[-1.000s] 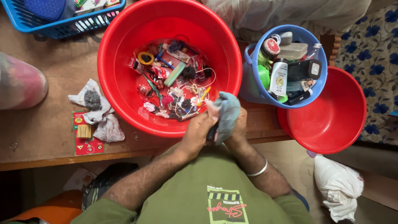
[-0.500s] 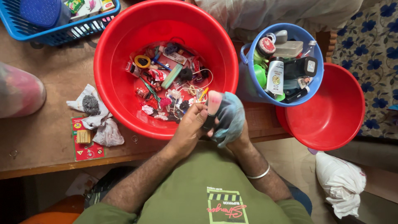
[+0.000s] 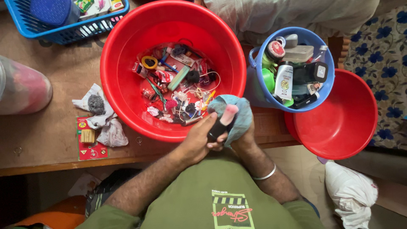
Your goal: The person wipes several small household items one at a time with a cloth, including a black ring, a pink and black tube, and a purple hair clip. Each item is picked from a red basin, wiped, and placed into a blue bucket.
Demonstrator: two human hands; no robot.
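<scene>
My left hand (image 3: pixel 198 140) grips a small black item with a pale pink tip (image 3: pixel 223 120), tilted up to the right. My right hand (image 3: pixel 241 138) holds a blue-grey cloth (image 3: pixel 239 113) bunched against that item; most of this hand is hidden under the cloth. Both hands hover at the near rim of a big red tub (image 3: pixel 127 91), which holds several small odds and ends such as a tape roll, cords and clips.
A blue bucket (image 3: pixel 257 57) packed with bottles and tubes stands right of the tub, with an empty red basin (image 3: pixel 339 123) beyond it. Crumpled rags (image 3: pixel 101 116) and a red card lie left. A blue basket (image 3: pixel 59 25) sits top left, a white bag (image 3: pixel 349 191) bottom right.
The pink-tipped item has come out from under the cloth and now tilts to the right. The cloth has shifted behind and around it. Both hands stay at the tub's near rim.
</scene>
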